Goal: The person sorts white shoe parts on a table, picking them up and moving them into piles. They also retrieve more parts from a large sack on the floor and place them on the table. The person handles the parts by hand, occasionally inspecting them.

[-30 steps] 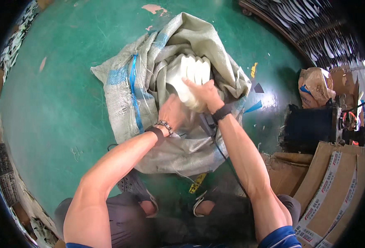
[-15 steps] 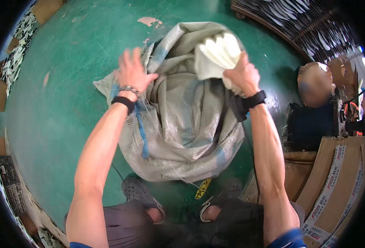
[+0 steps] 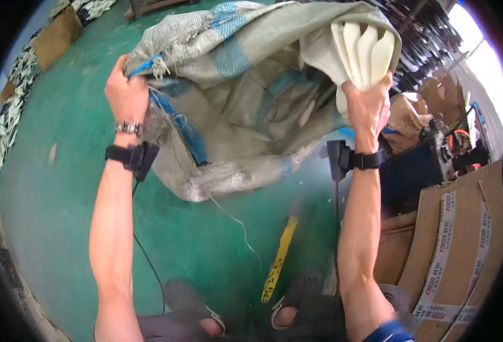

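Observation:
A large grey woven sack [image 3: 246, 114] with blue stripes is lifted and tilted in front of me, its mouth gaping toward me. My left hand [image 3: 127, 94] is closed around the sack's left rim, beside a knotted corner with blue strips. On the right, my right hand [image 3: 369, 105] grips white gloves [image 3: 351, 51], their fingers pointing up against the inside of the sack's far right rim. Whether that hand also pinches the sack's edge I cannot tell. Some pale pieces inside the sack are partly hidden by its folds.
Below the sack, a yellow strip [image 3: 280, 256] lies on the green floor [image 3: 52, 188] near my feet. Taped cardboard [image 3: 456, 245] stands at the right, beyond it a brown paper bag [image 3: 408, 117]. A dark rack [image 3: 422, 45] is at the far right; heaped gloves [image 3: 18, 91] line the left.
The sack has risen from the floor and tilted away and up. My left hand has closed on its rim and moved left. My right hand has shifted right, still gripping the gloves.

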The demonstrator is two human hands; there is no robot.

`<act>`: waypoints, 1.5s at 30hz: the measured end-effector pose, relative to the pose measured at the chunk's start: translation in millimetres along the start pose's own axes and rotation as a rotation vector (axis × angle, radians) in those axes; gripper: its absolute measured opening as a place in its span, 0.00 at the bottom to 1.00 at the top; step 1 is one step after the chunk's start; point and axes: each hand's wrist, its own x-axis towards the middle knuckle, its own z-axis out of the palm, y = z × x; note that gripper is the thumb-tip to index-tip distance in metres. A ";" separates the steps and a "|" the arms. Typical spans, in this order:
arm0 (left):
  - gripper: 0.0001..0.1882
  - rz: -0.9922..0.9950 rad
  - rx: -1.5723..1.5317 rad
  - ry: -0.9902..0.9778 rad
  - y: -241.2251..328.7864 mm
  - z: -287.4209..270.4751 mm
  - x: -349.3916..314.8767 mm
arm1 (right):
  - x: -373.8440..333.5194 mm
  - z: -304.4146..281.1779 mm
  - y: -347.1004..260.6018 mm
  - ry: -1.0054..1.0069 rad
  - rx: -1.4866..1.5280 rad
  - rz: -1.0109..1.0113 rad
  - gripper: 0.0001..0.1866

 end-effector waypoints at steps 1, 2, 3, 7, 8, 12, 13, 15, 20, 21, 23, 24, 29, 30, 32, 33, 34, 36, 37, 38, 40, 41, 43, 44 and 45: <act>0.22 0.021 0.001 0.028 5.7 2.6 -4.8 | 2.1 -1.5 3.7 0.030 0.018 0.016 0.50; 0.21 0.042 0.016 0.058 6.3 2.0 -9.7 | 0.6 -0.3 4.4 0.049 0.045 0.032 0.50; 0.20 0.020 -0.030 0.014 0.9 6.4 -15.5 | -0.7 -1.8 7.4 0.038 0.080 0.046 0.49; 0.21 0.164 -0.032 -0.344 -2.4 31.1 -86.3 | -11.1 8.6 44.0 -0.165 -0.005 0.120 0.50; 0.20 0.270 0.057 -0.501 -19.0 37.7 -121.1 | -18.7 23.0 58.1 -0.288 -0.073 0.153 0.51; 0.29 0.273 -0.151 -1.614 -40.7 38.8 -239.5 | -76.8 83.1 145.8 -0.749 -0.346 0.221 0.52; 0.32 0.331 -0.023 -1.759 -45.9 34.1 -256.5 | -99.7 88.9 159.0 -0.818 -0.383 0.241 0.51; 0.35 0.325 0.149 -2.089 -27.2 31.2 -243.3 | -121.4 94.9 168.3 -0.900 -0.397 0.294 0.49; 0.38 0.073 0.182 -1.125 -16.5 68.8 -139.8 | -121.0 77.8 194.2 -0.977 -0.316 0.462 0.44; 0.43 0.103 0.263 -0.972 -29.8 69.9 -126.7 | -120.4 78.8 195.3 -0.969 -0.293 0.447 0.44; 0.52 0.067 0.420 -0.891 -67.1 71.8 -122.8 | -124.5 83.4 200.2 -0.950 -0.248 0.408 0.45; 0.56 0.001 0.497 -0.968 -89.5 73.1 -141.2 | -126.6 85.3 203.5 -0.942 -0.239 0.407 0.45; 0.42 -0.090 0.538 -1.307 -161.5 101.5 -297.3 | -134.3 96.6 199.4 -0.962 -0.230 0.471 0.43; 0.36 -0.037 0.509 -1.231 -112.5 109.5 -316.7 | -135.5 88.4 216.5 -0.935 -0.245 0.506 0.42; 0.27 -0.022 0.497 -1.309 -70.9 105.9 -332.6 | -132.2 86.2 211.3 -0.945 -0.228 0.524 0.42; 0.24 -0.039 0.418 -1.372 -68.8 111.6 -334.3 | -130.8 85.5 206.3 -0.956 -0.229 0.537 0.42; 0.21 -0.057 0.335 -1.437 -61.8 116.9 -332.1 | -129.6 85.3 201.3 -0.967 -0.234 0.552 0.42; 0.11 -0.059 0.413 -1.495 -36.4 118.5 -302.2 | -123.4 75.5 183.8 -0.968 -0.288 0.598 0.43; 0.10 -0.024 0.520 -1.515 -29.9 113.4 -281.3 | -119.2 65.4 167.8 -0.983 -0.304 0.577 0.42; 0.11 -0.038 0.527 -1.447 -39.6 105.1 -265.1 | -114.1 57.0 151.9 -1.002 -0.311 0.553 0.41; 0.10 -0.070 0.611 -1.312 -43.4 84.2 -222.0 | -102.4 38.7 144.1 -1.045 -0.352 0.590 0.40; 0.10 -0.067 0.632 -1.285 -45.9 74.7 -202.4 | -98.0 28.1 144.0 -1.063 -0.374 0.619 0.39; 0.12 -0.070 0.729 -1.264 -57.9 40.6 -161.4 | -92.1 3.6 138.1 -1.189 -0.425 0.588 0.36; 0.14 -0.071 0.794 -1.267 -64.3 22.3 -141.9 | -88.0 -10.0 133.5 -1.250 -0.444 0.566 0.35; 0.15 -0.088 0.810 -1.231 -53.7 9.2 -125.5 | -89.9 -24.7 139.1 -1.306 -0.509 0.468 0.32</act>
